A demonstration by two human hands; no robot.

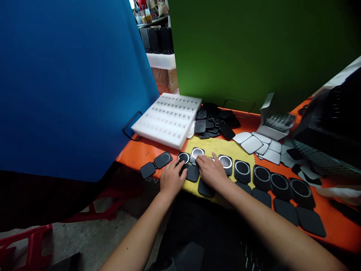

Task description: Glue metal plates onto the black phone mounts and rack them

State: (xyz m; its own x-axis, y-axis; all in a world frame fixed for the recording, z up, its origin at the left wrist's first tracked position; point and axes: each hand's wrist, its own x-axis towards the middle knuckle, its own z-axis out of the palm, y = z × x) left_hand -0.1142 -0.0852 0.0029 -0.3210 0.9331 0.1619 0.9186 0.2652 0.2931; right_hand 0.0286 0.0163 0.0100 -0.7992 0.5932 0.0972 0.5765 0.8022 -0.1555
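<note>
The left hand (170, 177) lies flat at the near edge of the orange table (138, 152), fingers loosely spread and gripping nothing, the fingertips on a black round part (184, 157) at the left edge of the yellow cloth (217, 146). The right hand (212, 172) rests just beside it, fingers stretched out and slightly apart, its forefinger touching a silver mesh disc (196, 153) next to the black round part. A row of black cases (279, 182) runs rightward from the hands. Behind the cloth sit a white foam tray (167, 119) and a pile of black parts (216, 122); pale plates (255, 144) lie to the right of the pile.
</note>
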